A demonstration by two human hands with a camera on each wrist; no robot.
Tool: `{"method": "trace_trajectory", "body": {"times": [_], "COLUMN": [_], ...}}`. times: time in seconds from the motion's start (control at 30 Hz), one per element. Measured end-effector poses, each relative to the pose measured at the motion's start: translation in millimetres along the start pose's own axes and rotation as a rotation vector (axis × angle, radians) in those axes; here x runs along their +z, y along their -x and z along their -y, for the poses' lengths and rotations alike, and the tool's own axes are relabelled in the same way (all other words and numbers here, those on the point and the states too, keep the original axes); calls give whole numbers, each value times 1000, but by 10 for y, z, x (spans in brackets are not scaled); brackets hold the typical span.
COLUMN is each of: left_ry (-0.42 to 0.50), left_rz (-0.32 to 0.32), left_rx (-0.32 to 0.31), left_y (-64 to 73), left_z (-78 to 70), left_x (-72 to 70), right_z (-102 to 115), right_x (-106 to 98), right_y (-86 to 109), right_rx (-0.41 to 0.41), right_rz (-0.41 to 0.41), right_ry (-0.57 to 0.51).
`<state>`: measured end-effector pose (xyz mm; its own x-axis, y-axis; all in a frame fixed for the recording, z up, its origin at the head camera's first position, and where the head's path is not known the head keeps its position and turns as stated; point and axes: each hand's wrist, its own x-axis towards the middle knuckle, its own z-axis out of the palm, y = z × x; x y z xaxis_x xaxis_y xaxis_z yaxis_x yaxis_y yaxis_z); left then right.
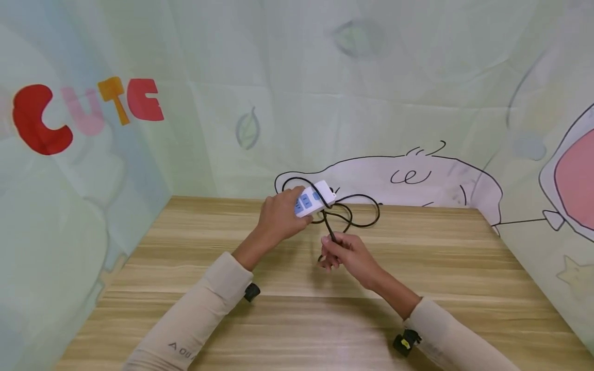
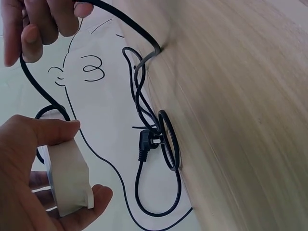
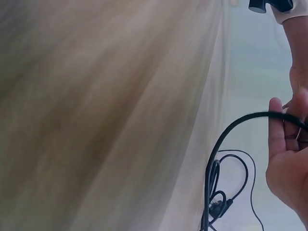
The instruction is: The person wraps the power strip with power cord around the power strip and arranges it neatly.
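My left hand point(image 1: 280, 215) grips a small power strip point(image 1: 327, 191), white with blue socket faces, tilted above the far part of the table. In the left wrist view, thumb and fingers wrap the sides of the strip point(image 2: 70, 175). A length of black cord crosses the strip's face. My right hand point(image 1: 351, 256), nearer the table's front, pinches that cord point(image 1: 328, 226) between thumb and forefinger. More cord lies in loose loops behind the hands, with a black plug point(image 2: 146, 141) among them.
The wood-grain table point(image 1: 297, 330) meets a printed cloth backdrop point(image 1: 297, 103) at its far edge. Cloth walls stand along both sides, the left one bearing large coloured letters point(image 1: 42, 121). A black wrist camera point(image 1: 406, 342) sits at the right sleeve.
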<state>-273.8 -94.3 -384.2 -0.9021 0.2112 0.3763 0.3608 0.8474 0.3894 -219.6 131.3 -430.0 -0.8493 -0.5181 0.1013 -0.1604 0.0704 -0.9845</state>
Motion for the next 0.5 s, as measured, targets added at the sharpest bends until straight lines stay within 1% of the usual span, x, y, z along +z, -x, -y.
{"method": "trace_trajectory", "body": {"times": [0.1,0.2,0.4,0.5], "left_ry": [-12,-37,-93,-119], "left_rz": [0,0,-16,-5], "left_rx": [2,8,46,54], "left_y": [-1,5,33,48], "left_z": [-9,-12,-16,-11], "left_x": [-7,-22,-60,-61], "right_z": [7,8,19,19], "right_x": [-17,-28,-23,-31], "right_y": [7,15,33,46], "right_rx": [-14,-23,-37,-63], "right_rz": [-5,-19,-38,-57], "right_ry": [51,125,296,357]}}
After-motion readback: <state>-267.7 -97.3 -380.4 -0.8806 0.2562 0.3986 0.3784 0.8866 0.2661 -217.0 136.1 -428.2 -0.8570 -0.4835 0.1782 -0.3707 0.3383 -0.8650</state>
